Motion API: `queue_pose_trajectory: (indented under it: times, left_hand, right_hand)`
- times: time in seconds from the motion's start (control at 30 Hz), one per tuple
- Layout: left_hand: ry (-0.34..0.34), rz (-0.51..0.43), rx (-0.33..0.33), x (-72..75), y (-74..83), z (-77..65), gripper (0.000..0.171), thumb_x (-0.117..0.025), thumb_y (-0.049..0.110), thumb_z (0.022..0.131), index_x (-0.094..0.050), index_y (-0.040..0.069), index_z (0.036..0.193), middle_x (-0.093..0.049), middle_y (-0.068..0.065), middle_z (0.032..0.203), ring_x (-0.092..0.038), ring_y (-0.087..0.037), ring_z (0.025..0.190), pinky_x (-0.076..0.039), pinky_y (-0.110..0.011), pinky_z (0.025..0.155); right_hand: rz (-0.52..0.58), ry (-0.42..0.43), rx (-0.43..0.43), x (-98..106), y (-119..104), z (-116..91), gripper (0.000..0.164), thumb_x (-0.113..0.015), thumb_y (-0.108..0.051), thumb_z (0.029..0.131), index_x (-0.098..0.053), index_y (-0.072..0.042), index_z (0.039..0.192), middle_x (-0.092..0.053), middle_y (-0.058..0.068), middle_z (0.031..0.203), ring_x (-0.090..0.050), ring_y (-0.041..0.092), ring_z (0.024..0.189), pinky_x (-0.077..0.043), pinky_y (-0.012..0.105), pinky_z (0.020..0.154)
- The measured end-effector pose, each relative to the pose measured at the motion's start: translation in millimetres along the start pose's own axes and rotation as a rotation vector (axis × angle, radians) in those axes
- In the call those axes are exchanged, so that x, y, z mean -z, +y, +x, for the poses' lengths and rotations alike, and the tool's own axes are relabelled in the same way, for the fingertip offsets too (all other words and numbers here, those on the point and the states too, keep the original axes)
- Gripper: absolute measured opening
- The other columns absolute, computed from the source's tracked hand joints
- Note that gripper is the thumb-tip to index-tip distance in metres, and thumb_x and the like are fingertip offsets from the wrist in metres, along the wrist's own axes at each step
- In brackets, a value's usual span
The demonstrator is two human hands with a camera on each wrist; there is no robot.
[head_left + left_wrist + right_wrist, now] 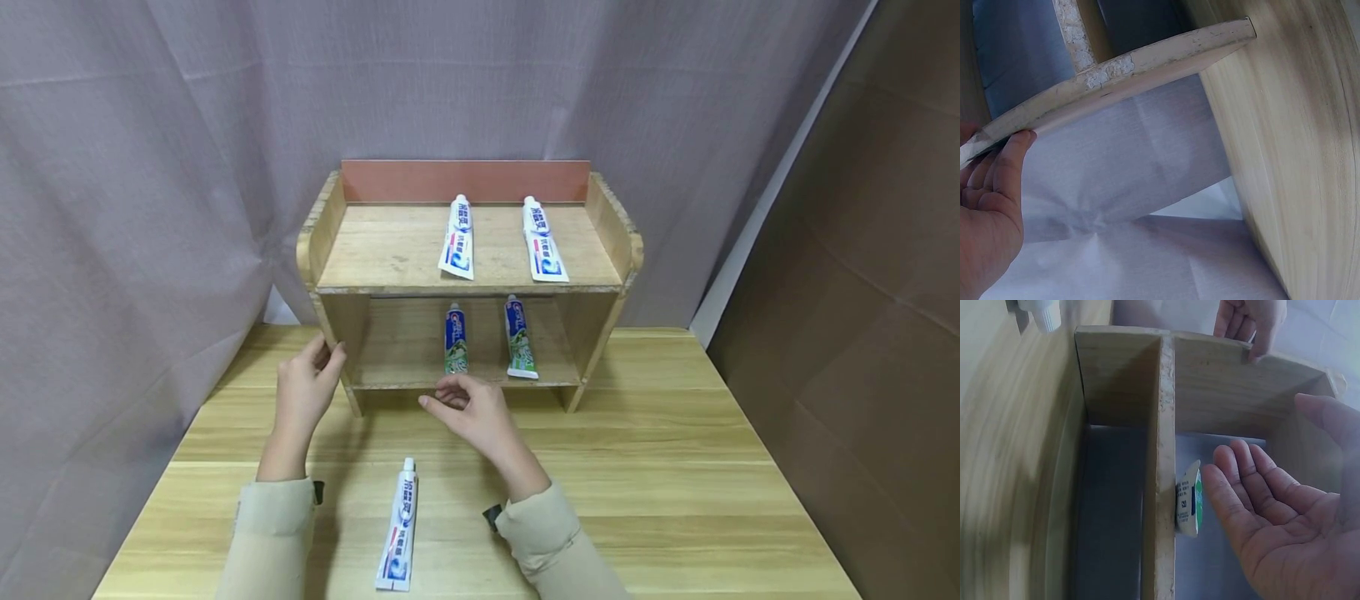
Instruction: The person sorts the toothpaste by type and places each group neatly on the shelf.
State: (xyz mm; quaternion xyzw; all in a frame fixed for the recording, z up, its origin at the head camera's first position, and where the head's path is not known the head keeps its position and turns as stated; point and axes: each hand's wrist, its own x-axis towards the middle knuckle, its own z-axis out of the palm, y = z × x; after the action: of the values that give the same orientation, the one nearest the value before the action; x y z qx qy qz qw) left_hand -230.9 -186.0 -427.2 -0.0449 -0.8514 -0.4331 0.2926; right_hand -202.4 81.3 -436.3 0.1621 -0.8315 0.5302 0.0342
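Note:
A small two-tier wooden shelf (390,250) stands on the table. My left hand (306,387) pinches its left side panel (1166,53), thumb inside and fingers outside. In front of the lower tier is my right hand (483,417), palm up with loosely bent fingers and nothing in it. Its fingertips are right by a blue-green toothpaste tube (455,337), whose flat end (1188,500) shows at the board's edge in the right wrist view. A second blue-green toothpaste tube (519,337) lies to the right. Two white toothpaste tubes (458,237) rest on the upper tier.
Another white toothpaste tube (400,525) lies on the wooden table (675,467) between the forearms, cap toward the shelf. Grey cloth (465,83) hangs behind the shelf and on the left. A brown panel (862,292) bounds the right side.

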Motion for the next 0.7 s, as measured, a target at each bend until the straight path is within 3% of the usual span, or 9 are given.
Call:
queue_pose_trajectory:
  times: [0.53,0.7]
  left_hand:
    - [0.0,0.006,0.004,0.1,-0.3,-0.6,0.023,-0.064,0.021,0.098,-0.072,0.004,0.111,-0.072,-0.021,0.105,-0.072,-0.036,0.098,-0.061,-0.046,0.084]
    - [0.007,0.012,0.004,-0.1,-0.1,-0.4,0.021,-0.065,0.021,0.098,-0.073,0.005,0.109,-0.073,-0.021,0.105,-0.073,-0.035,0.097,-0.061,-0.045,0.083]
  right_hand:
    - [-0.024,-0.064,-0.038,-15,5,-15,0.036,-0.079,-0.042,0.085,-0.071,-0.013,0.106,-0.071,-0.004,0.099,-0.068,0.009,0.091,-0.058,0.021,0.083]
    - [-0.034,-0.085,-0.042,-19,7,-20,0.043,-0.077,-0.047,0.086,-0.071,-0.011,0.108,-0.07,-0.004,0.099,-0.068,0.011,0.091,-0.058,0.022,0.084]
